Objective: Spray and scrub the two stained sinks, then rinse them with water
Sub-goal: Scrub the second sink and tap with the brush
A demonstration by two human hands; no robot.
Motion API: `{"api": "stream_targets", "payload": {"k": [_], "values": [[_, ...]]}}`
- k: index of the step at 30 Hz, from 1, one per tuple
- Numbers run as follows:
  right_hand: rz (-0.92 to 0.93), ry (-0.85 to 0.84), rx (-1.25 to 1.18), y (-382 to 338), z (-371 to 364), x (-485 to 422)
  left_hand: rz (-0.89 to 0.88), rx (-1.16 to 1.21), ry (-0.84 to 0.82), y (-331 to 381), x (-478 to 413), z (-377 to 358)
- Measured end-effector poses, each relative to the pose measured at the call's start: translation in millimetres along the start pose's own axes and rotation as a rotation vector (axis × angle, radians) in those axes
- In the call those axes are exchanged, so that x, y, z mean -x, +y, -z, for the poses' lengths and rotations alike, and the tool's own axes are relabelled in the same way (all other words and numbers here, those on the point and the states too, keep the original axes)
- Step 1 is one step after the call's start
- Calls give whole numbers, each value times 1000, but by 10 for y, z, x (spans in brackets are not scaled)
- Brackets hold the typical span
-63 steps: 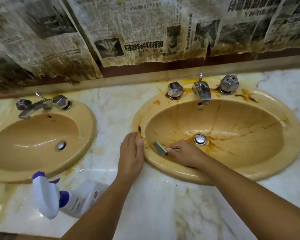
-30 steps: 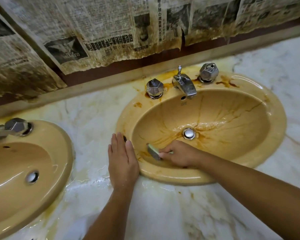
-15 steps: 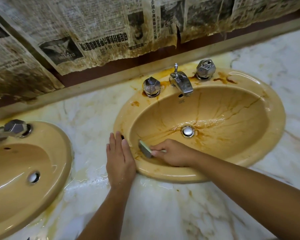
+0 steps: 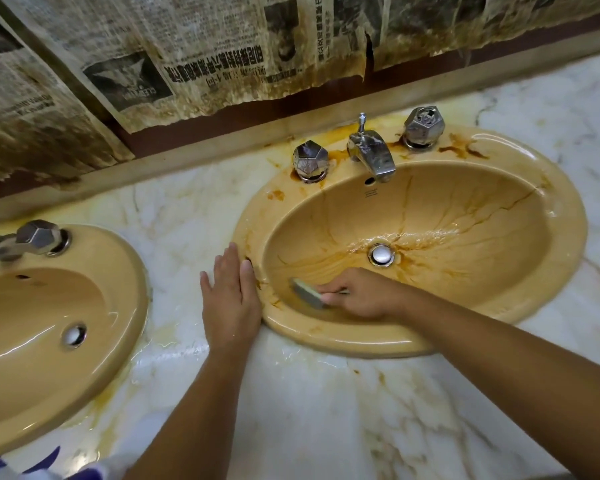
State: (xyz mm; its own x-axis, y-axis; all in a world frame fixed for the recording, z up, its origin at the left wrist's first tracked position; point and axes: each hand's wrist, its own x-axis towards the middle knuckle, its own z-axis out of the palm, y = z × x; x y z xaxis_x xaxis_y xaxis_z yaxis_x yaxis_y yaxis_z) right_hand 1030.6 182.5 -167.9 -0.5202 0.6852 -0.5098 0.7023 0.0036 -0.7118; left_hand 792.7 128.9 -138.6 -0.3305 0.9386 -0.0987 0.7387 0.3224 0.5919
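Marble counter (image 4: 326,410); left hand (image 4: 231,299) lies flat, fingers straight, just beside the right sink (image 4: 551,216); right hand (image 4: 361,294) grips one green-grey sponge (image 4: 307,292) against its near wall; two tan sinks: right streaked orange-brown, left sink (image 4: 125,271) glossy.

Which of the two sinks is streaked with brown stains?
The right sink, where the right hand holds the sponge; brown streaks run to its drain. The left sink shows none.

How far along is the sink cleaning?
Done, apparently: the left sink shows no streaks. In hand: the right hand scrubs the near wall of the right sink with a sponge. Left: brown stains around the drain and taps, then rinsing; no water runs from the faucet.
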Motion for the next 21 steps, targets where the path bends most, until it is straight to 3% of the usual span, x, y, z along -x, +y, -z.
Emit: {"api": "stream_targets", "payload": {"k": [3,4,6,9,11,17,19,21], "values": [[-340,97,385,279,163,-105,-30,0,39,7,5,-18],[-363,119,419,271,143,-151,-34,-8,47,13,4,-19],[-188,127,264,113,21,-209,-27,-21,56,26,-6,-16],[122,78,-256,-289,-221,-69,-25,-30,56,36,-10,-7],[155,29,-358,-244,-221,-109,-29,-31,60,38,-6,-1],[-272,459,82,361,132,-377,-41,-32,67,31,-11,-10],[-115,322,-64,239,15,-362,-43,-26,63,24,-17,-19],[42,17,-185,15,-120,-229,-52,-31,65,26,-16,-20]]}}
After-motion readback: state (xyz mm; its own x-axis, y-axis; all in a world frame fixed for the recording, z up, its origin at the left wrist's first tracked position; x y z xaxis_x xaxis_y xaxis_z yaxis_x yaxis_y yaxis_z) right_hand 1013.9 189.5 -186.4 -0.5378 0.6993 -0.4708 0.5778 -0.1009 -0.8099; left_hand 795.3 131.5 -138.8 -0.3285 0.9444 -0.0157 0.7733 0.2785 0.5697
